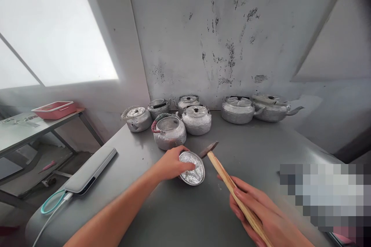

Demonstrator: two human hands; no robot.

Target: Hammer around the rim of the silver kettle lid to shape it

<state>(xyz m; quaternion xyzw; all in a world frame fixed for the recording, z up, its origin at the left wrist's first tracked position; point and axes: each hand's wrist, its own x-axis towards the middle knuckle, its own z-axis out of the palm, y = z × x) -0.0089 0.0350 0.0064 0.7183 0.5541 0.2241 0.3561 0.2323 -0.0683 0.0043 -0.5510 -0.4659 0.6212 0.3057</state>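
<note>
left hand (171, 163) gripping kettle lid (192, 168), lid tilted on grey table (261, 154) near centre | right hand (261, 212) closed round hammer (232, 189) handle, head just right of lid | lidless kettle (169, 131) just beyond lid | more kettles (197, 119) far by wall | power bank (90, 170) left

Lid (193, 170) on table (162, 216), hammer (224, 175) just right; kettles (197, 120) behind (lidless kettle (169, 133) nearest); phone (89, 170) left.
</note>
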